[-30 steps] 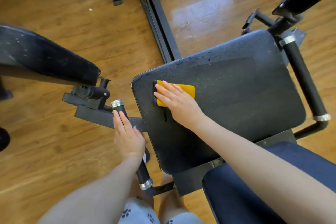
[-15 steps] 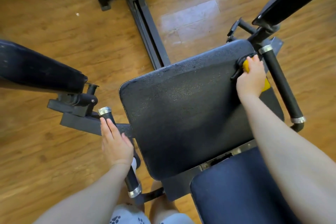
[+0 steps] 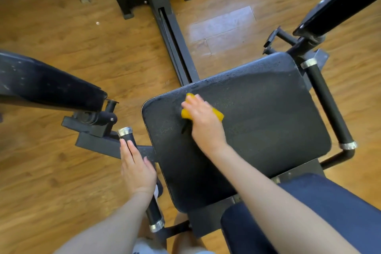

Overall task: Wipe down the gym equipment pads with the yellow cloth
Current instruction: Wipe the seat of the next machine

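Observation:
The black seat pad (image 3: pixel 257 113) of the gym machine fills the middle of the view. My right hand (image 3: pixel 203 121) presses the yellow cloth (image 3: pixel 217 114) flat on the pad's far left part; the cloth shows on both sides of my fingers. My left hand (image 3: pixel 137 168) rests on the black left handle (image 3: pixel 128 137) beside the seat, fingers laid along the grip. A dark blue back pad (image 3: pixel 329 208) lies at the lower right, partly under my right forearm. Another dark pad (image 3: pixel 45 86) juts in from the left.
The black right handle (image 3: pixel 327 103) with chrome ends runs along the seat's right edge. A black frame rail (image 3: pixel 175 47) leads over the wooden floor (image 3: pixel 61 171) to the machine base at the top. A black arm pad (image 3: pixel 340 2) crosses the top right corner.
My right hand has swept the cloth from the seat's far right corner back across to its left part. My left hand has stayed on the left handle.

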A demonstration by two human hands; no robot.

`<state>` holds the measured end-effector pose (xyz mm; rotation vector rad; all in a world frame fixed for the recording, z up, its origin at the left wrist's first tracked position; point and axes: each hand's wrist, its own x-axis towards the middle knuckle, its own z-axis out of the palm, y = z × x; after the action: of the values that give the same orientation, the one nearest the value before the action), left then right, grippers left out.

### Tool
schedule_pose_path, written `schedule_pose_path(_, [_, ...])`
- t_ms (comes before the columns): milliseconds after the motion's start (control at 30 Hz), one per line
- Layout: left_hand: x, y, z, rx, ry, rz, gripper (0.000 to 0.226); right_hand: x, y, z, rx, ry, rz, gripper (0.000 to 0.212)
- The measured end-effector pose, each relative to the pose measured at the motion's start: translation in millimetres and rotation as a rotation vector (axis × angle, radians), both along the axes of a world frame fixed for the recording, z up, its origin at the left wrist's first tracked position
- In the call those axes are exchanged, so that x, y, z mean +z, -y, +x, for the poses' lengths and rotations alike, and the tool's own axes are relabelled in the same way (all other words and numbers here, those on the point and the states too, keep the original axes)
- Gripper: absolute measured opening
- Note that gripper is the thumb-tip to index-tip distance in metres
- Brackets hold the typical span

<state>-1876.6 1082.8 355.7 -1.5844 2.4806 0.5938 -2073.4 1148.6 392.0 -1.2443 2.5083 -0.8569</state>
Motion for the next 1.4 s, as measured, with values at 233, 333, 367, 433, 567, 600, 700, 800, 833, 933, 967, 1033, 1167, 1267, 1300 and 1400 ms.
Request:
schedule_pose_path(233, [-3,1,0,-0.01,-0.001,-0.014,0.066,14,-94,-184,-0.632,0.004,0.262,0.048])
schedule_pose_path(333, [-5,1,1,-0.015,-0.002,-0.021,0.066,-1,-99,-188,-0.62,-0.017,0.438,0.047])
schedule_pose_path(367, [-5,1,1,-0.018,0.0,-0.023,0.067,-5,-92,-181,-0.601,-0.059,0.472,0.048])
schedule_pose_path(433, [-6,1,1,-0.021,0.003,-0.028,0.066,-10,-74,-158,-0.56,-0.104,0.491,0.052])
schedule_pose_path(567, [-5,1,0,-0.021,0.009,-0.036,0.066,-12,-36,-74,-0.285,-0.085,0.336,0.057])
schedule_pose_path(600, [-5,0,0,-0.02,0.011,-0.037,0.066,-13,-29,-53,-0.206,-0.058,0.295,0.057])
schedule_pose_path(700, [-5,0,1,-0.02,0.005,-0.039,0.066,-9,-27,-35,-0.028,0.058,0.207,0.057])
schedule_pose_path(800, [-7,1,2,-0.027,-0.009,-0.039,0.067,0,-49,-85,-0.158,0.016,0.053,0.05])
schedule_pose_path(833, [-8,1,2,-0.029,-0.015,-0.037,0.067,6,-56,-110,-0.277,-0.001,0.051,0.049])
schedule_pose_path(933, [-9,1,3,-0.031,-0.027,-0.038,0.068,16,-74,-182,-0.45,0.04,0.227,0.047])
schedule_pose_path(967, [-9,1,3,-0.031,-0.027,-0.038,0.068,15,-76,-199,-0.449,0.059,0.306,0.046])
schedule_pose_path(1033, [-8,1,2,-0.037,-0.03,-0.046,0.068,7,-72,-211,-0.432,0.034,0.411,0.045])
schedule_pose_path(1167, [-6,1,1,-0.038,-0.029,-0.049,0.068,-9,-33,-165,-0.384,-0.081,0.435,0.044])
schedule_pose_path(1267, [-5,1,2,-0.033,-0.036,-0.049,0.068,-14,0,-95,-0.168,-0.076,0.336,0.055])
schedule_pose_path(1300, [-4,1,1,-0.032,-0.039,-0.045,0.068,-14,9,-67,-0.082,-0.071,0.312,0.057])
schedule_pose_path(1400, [-3,1,0,-0.043,-0.04,-0.052,0.07,-5,30,2,0.135,-0.015,0.296,0.061])
